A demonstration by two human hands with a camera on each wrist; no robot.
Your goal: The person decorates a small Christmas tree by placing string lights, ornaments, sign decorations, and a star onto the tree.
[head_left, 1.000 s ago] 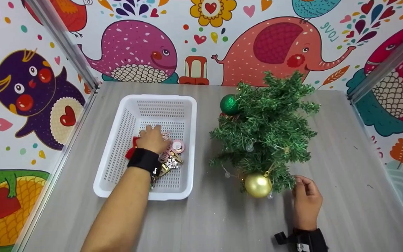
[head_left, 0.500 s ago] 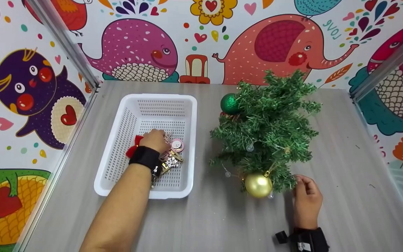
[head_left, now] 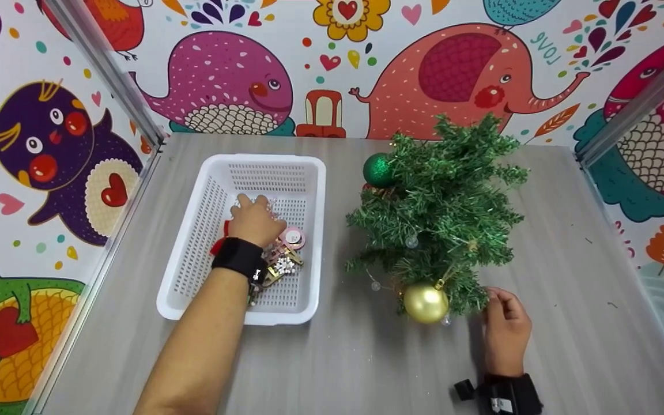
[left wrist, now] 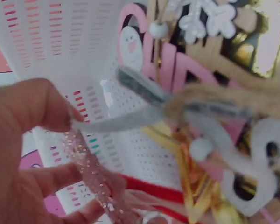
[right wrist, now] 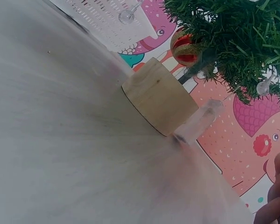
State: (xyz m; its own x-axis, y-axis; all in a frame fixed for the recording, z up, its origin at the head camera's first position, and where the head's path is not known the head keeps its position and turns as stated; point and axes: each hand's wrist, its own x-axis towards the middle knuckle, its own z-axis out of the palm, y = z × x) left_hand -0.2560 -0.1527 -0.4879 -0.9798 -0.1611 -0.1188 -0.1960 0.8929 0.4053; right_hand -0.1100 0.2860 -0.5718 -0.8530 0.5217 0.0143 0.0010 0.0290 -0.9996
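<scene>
In the head view, my left hand (head_left: 253,223) is down inside a white plastic basket (head_left: 320,242). The left wrist view shows its thumb and fingers pinching a pink glittery ornament (left wrist: 94,170); its full shape is hidden. A pale ribbon (left wrist: 126,122) runs from the thumb to the pile of decorations, where a white snowflake (left wrist: 193,21) and pink letters (left wrist: 191,70) show. My right hand (head_left: 506,331) lies beside the small Christmas tree (head_left: 447,213), its fingers loosely curled near a low branch tip. Nothing is seen in it.
On the tree hang a gold ball (head_left: 426,304), a green glitter ball (head_left: 378,170) and a red-and-gold ball (right wrist: 184,48). The tree has a round wooden base (right wrist: 159,98), with a translucent box (right wrist: 198,122) beside it. Patterned panels surround the grey table (head_left: 361,369).
My left hand dipped among the decorations and then rose slightly, its fingers spreading toward the basket's far end. The basket shifted very slightly. My right hand stayed in place.
</scene>
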